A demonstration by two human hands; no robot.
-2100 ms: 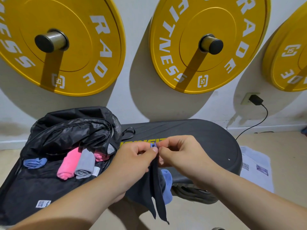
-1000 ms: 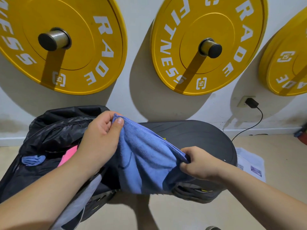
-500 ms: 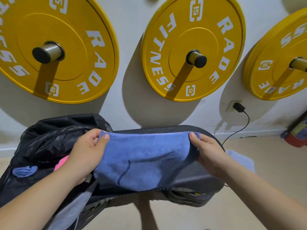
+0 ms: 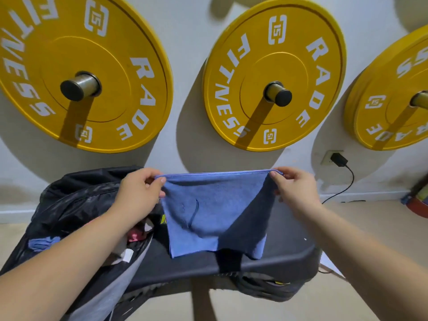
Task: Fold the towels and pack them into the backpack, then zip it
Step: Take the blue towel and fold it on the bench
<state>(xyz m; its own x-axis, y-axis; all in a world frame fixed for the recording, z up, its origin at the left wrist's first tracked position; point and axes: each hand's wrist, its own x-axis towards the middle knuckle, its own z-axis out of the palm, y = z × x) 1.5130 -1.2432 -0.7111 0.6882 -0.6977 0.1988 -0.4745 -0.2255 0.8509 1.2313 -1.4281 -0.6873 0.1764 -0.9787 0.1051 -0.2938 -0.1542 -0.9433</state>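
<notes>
A blue towel (image 4: 208, 209) is held stretched in the air above the black padded bench (image 4: 289, 246), its top hem drawn taut between two pinches. One top corner is closed on by the thumb and fingers of the left hand (image 4: 139, 193), the other by those of the right hand (image 4: 294, 188); both grips are tight and narrow, with nothing else held. The towel hangs down with its lower edge just over the near edge of the bench. The open black backpack (image 4: 76, 200) lies at the left end of the bench, with pink and blue cloth partly seen inside, though the contents are largely hidden by the left forearm. A fold is judged to be next. Since only the corners are pinched, a corner could be lost and the cloth dropped past the near edge to the floor. The lower hem hangs uneven, so a crooked fold could result if the halves are brought together unaligned, and a bulky bundle might hinder the zip.
</notes>
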